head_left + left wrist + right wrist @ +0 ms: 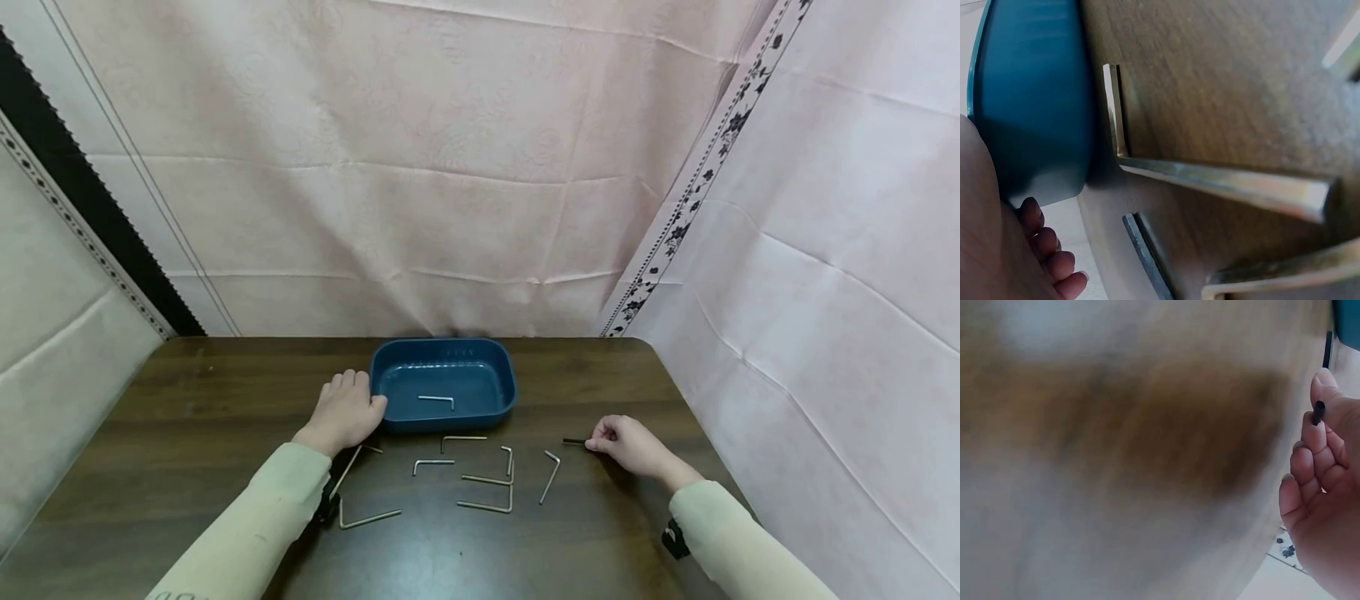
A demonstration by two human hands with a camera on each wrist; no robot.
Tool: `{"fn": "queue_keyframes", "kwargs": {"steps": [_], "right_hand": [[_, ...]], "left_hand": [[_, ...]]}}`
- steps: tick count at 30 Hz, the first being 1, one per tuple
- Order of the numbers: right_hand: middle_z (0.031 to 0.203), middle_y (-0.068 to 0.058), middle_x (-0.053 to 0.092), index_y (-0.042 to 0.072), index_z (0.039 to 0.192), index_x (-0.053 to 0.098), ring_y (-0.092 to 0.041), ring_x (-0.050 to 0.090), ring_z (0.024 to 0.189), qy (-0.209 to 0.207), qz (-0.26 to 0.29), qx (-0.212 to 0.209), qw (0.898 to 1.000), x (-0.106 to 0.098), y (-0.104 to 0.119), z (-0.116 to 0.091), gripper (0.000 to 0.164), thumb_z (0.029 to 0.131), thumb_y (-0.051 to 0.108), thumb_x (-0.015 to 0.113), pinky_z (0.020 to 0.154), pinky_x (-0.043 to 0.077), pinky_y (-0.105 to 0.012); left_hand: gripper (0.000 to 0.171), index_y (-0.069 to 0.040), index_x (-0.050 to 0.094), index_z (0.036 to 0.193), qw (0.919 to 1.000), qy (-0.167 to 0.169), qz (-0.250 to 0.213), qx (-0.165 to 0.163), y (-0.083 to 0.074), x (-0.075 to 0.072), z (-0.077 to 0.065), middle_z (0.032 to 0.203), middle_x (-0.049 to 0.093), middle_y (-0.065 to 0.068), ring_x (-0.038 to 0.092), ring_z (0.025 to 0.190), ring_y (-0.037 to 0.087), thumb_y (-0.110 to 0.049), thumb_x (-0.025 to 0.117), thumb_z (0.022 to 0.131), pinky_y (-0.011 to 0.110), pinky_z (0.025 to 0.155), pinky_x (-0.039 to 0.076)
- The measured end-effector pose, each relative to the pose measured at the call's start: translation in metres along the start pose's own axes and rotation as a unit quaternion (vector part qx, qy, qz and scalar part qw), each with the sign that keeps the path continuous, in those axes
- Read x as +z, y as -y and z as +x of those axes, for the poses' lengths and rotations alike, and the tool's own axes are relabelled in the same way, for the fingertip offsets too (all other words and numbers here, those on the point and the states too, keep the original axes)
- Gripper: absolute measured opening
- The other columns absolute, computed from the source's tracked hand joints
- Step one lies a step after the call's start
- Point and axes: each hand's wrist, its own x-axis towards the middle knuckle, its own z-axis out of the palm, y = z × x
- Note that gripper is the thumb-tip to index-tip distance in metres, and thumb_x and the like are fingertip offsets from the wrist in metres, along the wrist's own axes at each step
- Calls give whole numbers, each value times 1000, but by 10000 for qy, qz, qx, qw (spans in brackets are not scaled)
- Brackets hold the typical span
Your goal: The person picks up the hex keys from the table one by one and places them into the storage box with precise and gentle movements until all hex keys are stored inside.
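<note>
A blue tray (442, 422) stands at the back of the table with one silver hex key (437, 398) inside. My left hand (345, 412) holds the tray's left front corner, its thumb against the rim; in the left wrist view the fingertips (1060, 265) curl in beside the tray wall. Out on the right, my right hand (626, 443) pinches a black hex key (573, 441) between thumb and forefinger. One end of that key points left toward the tray, and its other end shows by the forefinger in the right wrist view.
Several silver hex keys lie loose in front of the tray, one (550, 477) between it and my right hand, another (369, 518) near my left wrist. A pale cloth (450, 208) hangs behind the table (225, 433), with further cloth along both sides.
</note>
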Motion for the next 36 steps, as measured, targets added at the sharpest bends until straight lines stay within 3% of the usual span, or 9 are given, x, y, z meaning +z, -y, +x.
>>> {"fn": "queue_keyframes", "kwargs": {"steps": [5,11,16,23,30,36], "right_hand": [[71,2,56,14,80,61,-13,50,64,-147,256,84,9995,-11,15,12,18,90,27,68,61,43,-31],[74,-6,60,14,84,62,-16,52,62,-334,515,-129,9980,-26,45,32,17,92,29,67,57,44,-32],[75,-3,59,14,85,62,-16,53,65,-426,600,-357,9967,-27,77,50,20,91,32,67,60,44,-33],[74,0,56,16,82,62,-16,52,67,-446,519,-706,9952,-13,119,84,17,91,29,67,63,44,-34],[78,0,57,18,83,62,-17,53,71,-328,509,-668,9959,13,154,111,17,90,33,68,64,46,-33],[73,0,55,16,81,62,-17,52,66,-35,357,-712,9968,34,177,133,19,91,32,66,62,44,-32]], "left_hand": [[33,2,48,107,10000,-45,-38,-33,-1,2,1,100,45,13,37,91,31,-27,42,94,48,83,31],[35,2,48,109,10000,0,-40,-50,-3,1,0,101,45,13,38,92,31,-28,41,94,48,83,30],[38,4,48,113,10000,10,-63,-61,-4,0,0,105,46,15,38,94,32,-28,42,95,50,86,31],[40,3,48,115,9999,58,-28,-138,-2,-1,-2,106,46,15,38,94,31,-31,41,94,50,87,31],[39,3,49,114,9998,35,-4,-172,-2,0,-4,104,46,14,38,93,31,-30,42,94,49,86,31],[34,0,49,107,9999,-7,-7,-162,-3,1,-3,97,44,11,37,89,29,-29,42,93,47,82,30]]}}
